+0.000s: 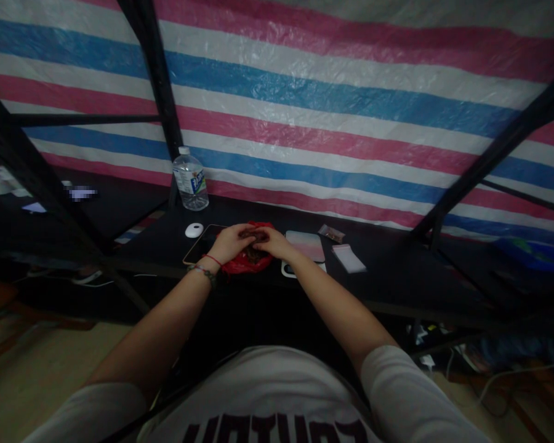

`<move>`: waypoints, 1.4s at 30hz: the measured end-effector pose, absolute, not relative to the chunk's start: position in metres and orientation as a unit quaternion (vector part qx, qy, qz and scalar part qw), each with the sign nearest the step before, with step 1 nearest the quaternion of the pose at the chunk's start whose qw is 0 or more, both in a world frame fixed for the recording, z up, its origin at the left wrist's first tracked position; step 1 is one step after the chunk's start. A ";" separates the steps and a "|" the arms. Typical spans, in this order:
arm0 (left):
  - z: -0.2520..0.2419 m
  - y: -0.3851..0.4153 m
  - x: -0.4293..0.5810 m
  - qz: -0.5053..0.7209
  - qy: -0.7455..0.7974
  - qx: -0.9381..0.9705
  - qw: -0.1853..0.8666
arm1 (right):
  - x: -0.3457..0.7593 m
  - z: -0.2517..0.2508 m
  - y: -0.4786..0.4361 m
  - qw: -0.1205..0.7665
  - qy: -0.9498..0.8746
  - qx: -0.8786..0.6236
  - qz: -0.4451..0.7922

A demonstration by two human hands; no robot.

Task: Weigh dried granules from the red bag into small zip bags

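Observation:
My left hand (233, 242) and my right hand (274, 242) meet over a crumpled red plastic bag (242, 266) at the table's front. Between their curled fingertips is a small reddish-brown piece (253, 233), too dark to name. More brown, lumpy bits (253, 253) lie in the bag just beneath. A dark flat tablet or phone with a light rim (194, 248) is partly hidden by my left hand and the bag. Right of the bag, a pale pinkish flat device (307, 245) sits partly behind my right forearm.
A clear water bottle (191, 183) stands at the back left, with a white oval object (194, 231) before it. On the right lie a small clear packet (332, 233) and a white packet (349, 258). Black metal posts (159, 80) frame the black tabletop (397, 277) against a striped plastic sheet (327, 123).

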State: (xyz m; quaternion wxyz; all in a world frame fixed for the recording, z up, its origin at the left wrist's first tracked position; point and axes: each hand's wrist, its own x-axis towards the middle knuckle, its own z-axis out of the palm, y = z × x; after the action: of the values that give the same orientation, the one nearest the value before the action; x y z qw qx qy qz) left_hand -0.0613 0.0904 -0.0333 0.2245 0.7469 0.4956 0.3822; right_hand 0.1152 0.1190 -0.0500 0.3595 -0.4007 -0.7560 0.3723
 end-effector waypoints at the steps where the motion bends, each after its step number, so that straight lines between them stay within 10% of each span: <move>1: -0.033 0.090 -0.062 0.383 0.485 0.753 0.226 | 0.114 -0.050 0.118 0.359 -0.756 -0.395 0.379; 29: -0.038 0.096 -0.064 0.460 0.456 0.747 0.153 | 0.106 -0.060 0.112 0.459 -0.674 -0.401 0.418; 42: -0.024 0.076 -0.060 0.118 0.510 0.849 0.069 | 0.120 -0.065 0.117 0.432 -0.701 -0.418 0.384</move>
State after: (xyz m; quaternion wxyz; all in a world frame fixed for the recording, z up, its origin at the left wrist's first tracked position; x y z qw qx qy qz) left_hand -0.0600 0.0760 -0.0243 0.0688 0.8491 0.5104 0.1177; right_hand 0.1197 0.1167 -0.0647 0.4316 -0.4177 -0.7012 0.3842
